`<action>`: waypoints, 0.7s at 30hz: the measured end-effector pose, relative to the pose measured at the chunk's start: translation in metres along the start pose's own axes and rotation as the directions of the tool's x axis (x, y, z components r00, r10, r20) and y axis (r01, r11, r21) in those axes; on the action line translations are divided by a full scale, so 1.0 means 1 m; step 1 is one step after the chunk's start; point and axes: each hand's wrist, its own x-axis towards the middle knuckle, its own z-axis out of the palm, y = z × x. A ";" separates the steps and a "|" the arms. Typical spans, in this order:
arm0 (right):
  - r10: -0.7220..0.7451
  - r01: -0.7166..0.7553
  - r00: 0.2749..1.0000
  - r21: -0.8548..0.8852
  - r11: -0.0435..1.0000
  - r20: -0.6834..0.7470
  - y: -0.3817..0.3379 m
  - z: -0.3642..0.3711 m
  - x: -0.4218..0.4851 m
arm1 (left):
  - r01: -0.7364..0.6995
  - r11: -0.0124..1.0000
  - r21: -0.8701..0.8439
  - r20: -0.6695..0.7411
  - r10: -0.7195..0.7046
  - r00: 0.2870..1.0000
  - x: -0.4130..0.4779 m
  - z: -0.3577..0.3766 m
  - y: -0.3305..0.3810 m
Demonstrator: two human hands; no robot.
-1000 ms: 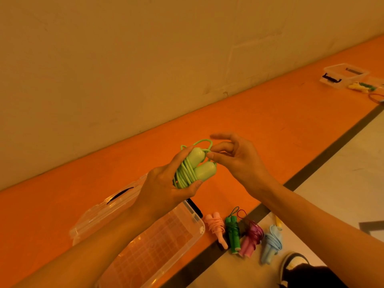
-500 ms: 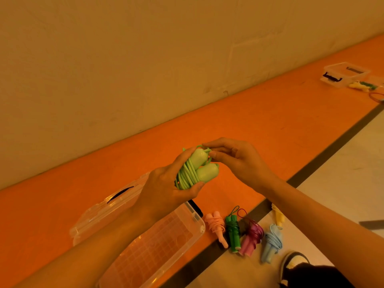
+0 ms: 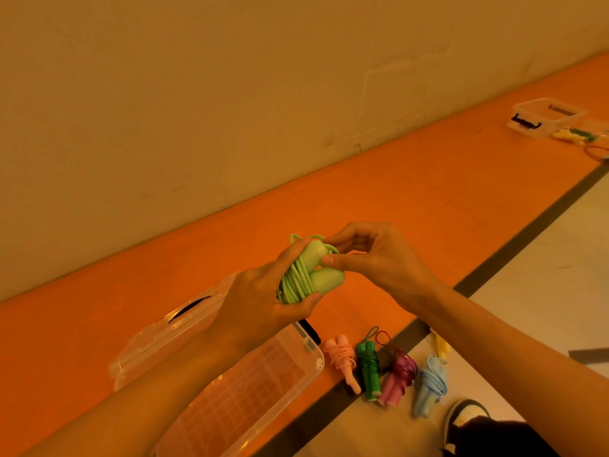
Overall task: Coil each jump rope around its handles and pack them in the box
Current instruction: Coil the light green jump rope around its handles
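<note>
A light green jump rope (image 3: 313, 275) is being held up in the air over the orange floor (image 3: 428, 192), not in the box. The cord is already wrapped round the two stubby handles, with a small loop poking out at the top. The bundle is gripped by the left hand (image 3: 263, 301), fingers curled over the far side and thumb tucked underneath. The top end is pinched by the right hand (image 3: 372, 262), thumb and fingertips closed right where that loose loop sits. Whether the cord itself or just the handle tip is caught there can't really be told. Below the left forearm, a clear box (image 3: 316, 361) is lying open on the orange floor as two see-through halves with black clasps. Which half is the lid can't be made out, tbh. Just to its right, four coiled ropes are lined up side by side across the dark stripe: a pink rope (image 3: 342, 357), a dark green rope (image 3: 370, 371), a magenta rope (image 3: 397, 377) and a light blue rope (image 3: 428, 384). Something yellow (image 3: 441, 347) is half hidden behind the right forearm. A shoe (image 3: 464, 417) is seen at the bottom right. Way off near the wall (image 3: 230, 94), a second clear box (image 3: 543, 118) is parked with some yellow and green bits beside it.
</note>
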 end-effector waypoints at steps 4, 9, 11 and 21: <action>0.041 -0.041 0.999 -0.001 0.999 0.017 -0.002 -0.002 0.000 | -0.020 0.999 0.035 0.003 0.020 1.000 0.001 0.001 -0.001; 0.045 -0.045 0.999 0.079 0.996 0.000 -0.004 0.000 0.000 | -0.021 0.997 0.068 -0.019 0.022 1.000 0.001 0.004 -0.005; 0.059 -0.055 0.997 0.108 0.993 -0.041 -0.001 0.005 0.000 | -0.018 0.995 0.099 -0.036 0.021 0.999 0.002 0.006 -0.005; 0.083 -0.105 0.967 -0.078 0.991 -0.241 0.004 0.020 -0.006 | -0.091 0.973 0.211 -0.024 0.098 0.995 -0.001 0.007 -0.009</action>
